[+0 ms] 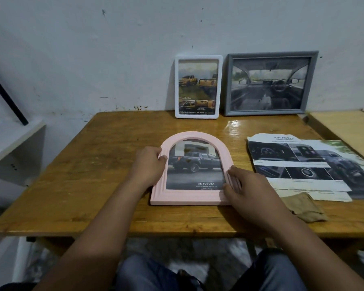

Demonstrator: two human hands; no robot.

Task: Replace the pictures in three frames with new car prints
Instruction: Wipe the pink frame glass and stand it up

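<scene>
A pink arched frame [183, 196] lies face up in the middle of the wooden table [93, 164], showing a dark pickup print. My left hand [148, 164] grips its left edge, thumb on the front. My right hand [246, 185] holds the lower right edge with fingers over the rim. A white frame [198, 57] with yellow pickups and a grey frame [270, 53] with a car interior picture lean upright against the wall at the table's back.
Loose car brochure pages [303, 162] lie spread at the right of the table, with a folded tan cloth [305, 206] near the front edge. A white shelf [15, 139] stands to the left, a second lighter table [349, 127] to the right.
</scene>
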